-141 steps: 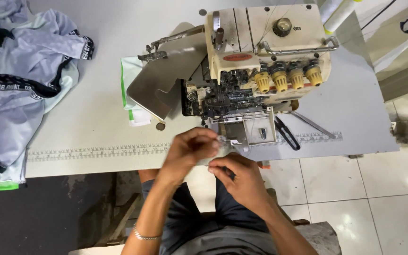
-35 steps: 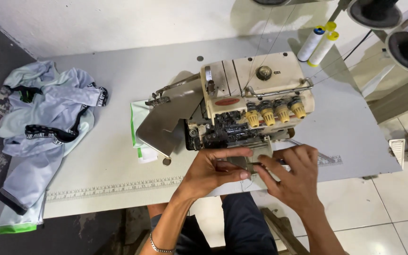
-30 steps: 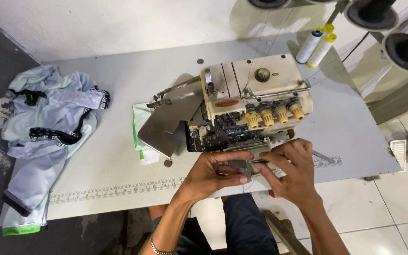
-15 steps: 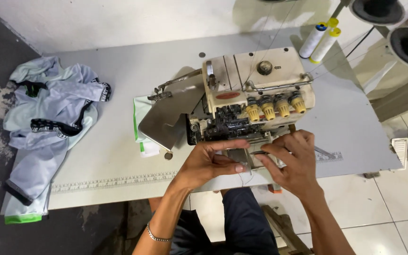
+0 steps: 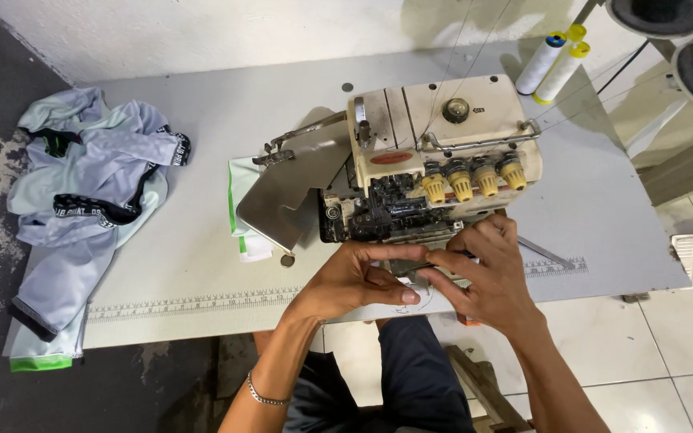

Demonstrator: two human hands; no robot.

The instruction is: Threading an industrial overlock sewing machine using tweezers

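A cream overlock sewing machine [image 5: 443, 136] with yellow tension knobs stands on a grey table [image 5: 202, 128]. Both my hands work at its open front, just below the dark mechanism. My left hand [image 5: 354, 281] reaches in from the left, thumb and forefinger stretched towards the right. My right hand [image 5: 483, 273] comes from the right, its fingertips meeting the left hand's in a pinch. Between them is something thin, too small to make out. A small white piece [image 5: 405, 295] shows under the fingers. A chain bracelet sits on my left wrist.
A heap of light grey garments [image 5: 90, 200] with black bands lies at the table's left end. A white-and-green folded piece [image 5: 242, 210] sits under the machine's swung-out plate. Thread cones [image 5: 551, 64] stand at back right. A metal tool [image 5: 543, 252] lies right of my hands. A ruler strip [image 5: 186, 305] lines the front edge.
Several seconds ago my hands were together nearer my body; they have since moved up to the machine's front. Over the last second they stay there, fingers shifting slightly.
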